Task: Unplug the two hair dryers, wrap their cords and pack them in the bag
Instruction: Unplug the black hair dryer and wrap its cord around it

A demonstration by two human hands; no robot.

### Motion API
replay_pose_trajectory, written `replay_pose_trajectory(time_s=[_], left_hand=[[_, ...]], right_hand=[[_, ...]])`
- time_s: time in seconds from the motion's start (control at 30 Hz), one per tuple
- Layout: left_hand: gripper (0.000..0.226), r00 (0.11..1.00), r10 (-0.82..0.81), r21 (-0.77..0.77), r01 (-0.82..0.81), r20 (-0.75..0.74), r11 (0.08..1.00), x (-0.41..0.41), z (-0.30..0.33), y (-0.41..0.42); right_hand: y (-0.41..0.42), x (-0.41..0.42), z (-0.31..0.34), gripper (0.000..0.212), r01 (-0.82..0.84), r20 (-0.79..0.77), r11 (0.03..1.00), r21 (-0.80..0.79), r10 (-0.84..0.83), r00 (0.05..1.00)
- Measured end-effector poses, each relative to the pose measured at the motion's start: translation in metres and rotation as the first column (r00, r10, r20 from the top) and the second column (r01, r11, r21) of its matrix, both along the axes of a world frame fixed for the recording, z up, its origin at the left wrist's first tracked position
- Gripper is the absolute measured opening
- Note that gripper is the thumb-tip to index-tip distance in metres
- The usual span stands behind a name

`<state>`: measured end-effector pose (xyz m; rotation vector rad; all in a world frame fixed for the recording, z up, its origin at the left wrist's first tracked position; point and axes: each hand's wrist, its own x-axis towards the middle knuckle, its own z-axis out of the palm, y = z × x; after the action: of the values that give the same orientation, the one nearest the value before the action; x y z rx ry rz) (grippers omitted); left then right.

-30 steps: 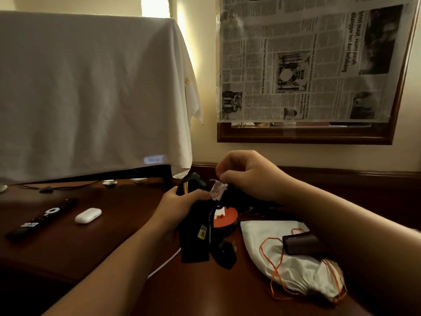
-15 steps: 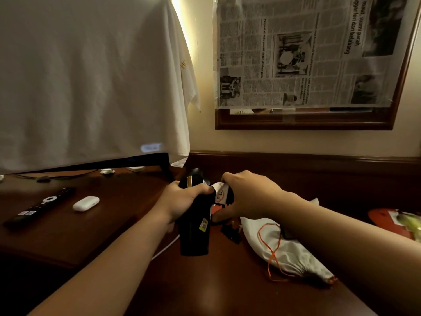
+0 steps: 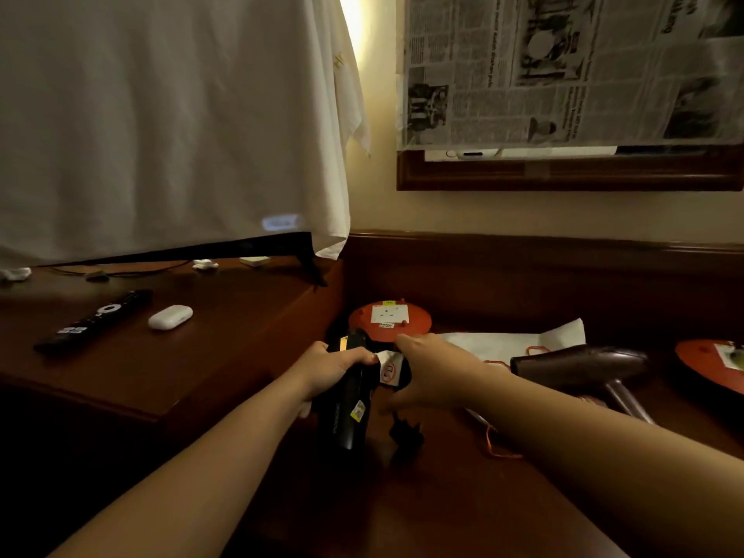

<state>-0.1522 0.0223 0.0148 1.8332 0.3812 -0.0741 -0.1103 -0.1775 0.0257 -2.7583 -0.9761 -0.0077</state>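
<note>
My left hand (image 3: 334, 366) grips a black hair dryer (image 3: 346, 416) by its body, nozzle pointing down over the low desk. My right hand (image 3: 428, 376) is right beside it, closed on the dryer's cord where a white warning tag (image 3: 389, 368) hangs. The cord's black plug (image 3: 406, 430) dangles free just below my right hand. A second, dark brown hair dryer (image 3: 579, 366) lies to the right on a white drawstring bag (image 3: 519, 340) whose orange string (image 3: 497, 447) trails over the desk.
An orange round socket reel (image 3: 388, 320) sits behind my hands, and another orange disc (image 3: 708, 366) at the right edge. On the raised desk to the left lie a remote (image 3: 92, 320) and a white earbud case (image 3: 170, 317) below a cloth-covered TV (image 3: 161, 126).
Both hands moved down and away from me with the black dryer. My right hand swung around the handle with the cord. The brown dryer and the orange reel now show more fully.
</note>
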Motion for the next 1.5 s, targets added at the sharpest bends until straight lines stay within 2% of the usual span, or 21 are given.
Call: replay_pose_trajectory(time_s=[0.1, 0.17, 0.23, 0.37, 0.47, 0.53, 0.63, 0.73, 0.83, 0.9, 1.0, 1.13, 1.2, 1.27, 1.33, 1.43, 1.5], left_hand=[[0.126, 0.999, -0.002, 0.009, 0.002, -0.048, 1.0, 0.002, -0.009, 0.005], [0.111, 0.997, -0.001, 0.017, 0.002, -0.071, 1.0, 0.005, -0.016, 0.009], [0.106, 0.993, 0.005, 0.043, 0.0, -0.118, 0.999, 0.006, -0.023, 0.011], [0.083, 0.985, 0.007, 0.063, 0.004, -0.173, 0.998, 0.009, -0.039, 0.015], [0.08, 0.982, 0.035, 0.081, -0.021, -0.186, 0.997, 0.011, -0.045, 0.014], [0.085, 0.983, 0.045, 0.117, -0.025, -0.176, 0.993, 0.015, -0.047, 0.014], [0.104, 0.986, 0.063, 0.196, -0.033, -0.152, 0.98, 0.021, -0.05, 0.016], [0.098, 0.986, 0.082, 0.235, -0.047, -0.142, 0.971, 0.023, -0.049, 0.016], [0.118, 0.986, 0.102, 0.32, -0.056, -0.129, 0.946, 0.027, -0.05, 0.019], [0.124, 0.988, 0.099, 0.378, -0.048, -0.117, 0.924, 0.031, -0.051, 0.022], [0.118, 0.99, 0.087, 0.469, -0.026, -0.108, 0.883, 0.029, -0.048, 0.019], [0.083, 0.984, 0.105, 0.528, -0.013, -0.145, 0.849, 0.032, -0.05, 0.018], [0.089, 0.979, 0.119, 0.567, -0.003, -0.168, 0.823, 0.033, -0.048, 0.016], [0.099, 0.982, 0.149, 0.647, -0.037, -0.119, 0.761, 0.035, -0.042, 0.007], [0.09, 0.991, 0.117, 0.695, -0.13, 0.066, 0.708, 0.035, -0.035, -0.01], [0.066, 0.937, -0.122, 0.696, -0.153, 0.328, 0.702, 0.033, -0.025, -0.052], [0.056, 0.891, -0.301, 0.695, -0.023, 0.34, 0.719, 0.029, -0.023, -0.088]], right_hand=[[0.003, 0.007, -0.01, 0.069, -0.011, -0.018, 1.0, 0.026, 0.012, 1.0], [0.003, 0.011, -0.015, 0.076, 0.009, -0.013, 1.0, 0.026, -0.009, 1.0], [0.002, 0.013, -0.019, 0.079, 0.026, -0.029, 0.999, 0.044, -0.024, 0.999], [0.005, 0.016, -0.032, 0.064, 0.02, -0.067, 0.998, 0.063, -0.016, 0.998], [0.009, 0.019, -0.048, 0.056, 0.023, -0.067, 0.998, 0.058, -0.019, 0.998], [0.01, 0.019, -0.054, 0.053, 0.04, -0.049, 0.997, 0.064, -0.037, 0.998], [0.013, 0.018, -0.062, 0.062, 0.071, -0.021, 0.995, 0.071, -0.07, 0.997], [0.016, 0.016, -0.067, 0.066, 0.094, -0.03, 0.991, 0.097, -0.091, 0.995], [0.016, 0.013, -0.067, 0.069, 0.09, -0.035, 0.992, 0.085, -0.087, 0.996], [0.014, 0.011, -0.066, 0.073, 0.091, -0.046, 0.994, 0.061, -0.088, 0.995], [0.011, 0.008, -0.062, 0.081, 0.083, -0.046, 0.996, -0.014, -0.084, 0.995], [0.005, 0.0, -0.061, 0.096, 0.046, -0.079, 0.996, -0.072, -0.052, 0.996], [-0.001, -0.004, -0.061, 0.097, 0.053, -0.093, 0.997, -0.056, -0.058, 0.994], [-0.013, -0.007, -0.059, 0.093, 0.088, -0.083, 0.996, -0.021, -0.089, 0.993], [-0.031, -0.008, -0.056, 0.088, 0.146, -0.074, 0.989, 0.012, -0.145, 0.987], [-0.071, -0.013, -0.053, 0.079, 0.253, -0.03, 0.966, 0.054, -0.252, 0.967], [-0.103, -0.019, -0.053, 0.07, 0.326, 0.034, 0.943, 0.073, -0.329, 0.944]])
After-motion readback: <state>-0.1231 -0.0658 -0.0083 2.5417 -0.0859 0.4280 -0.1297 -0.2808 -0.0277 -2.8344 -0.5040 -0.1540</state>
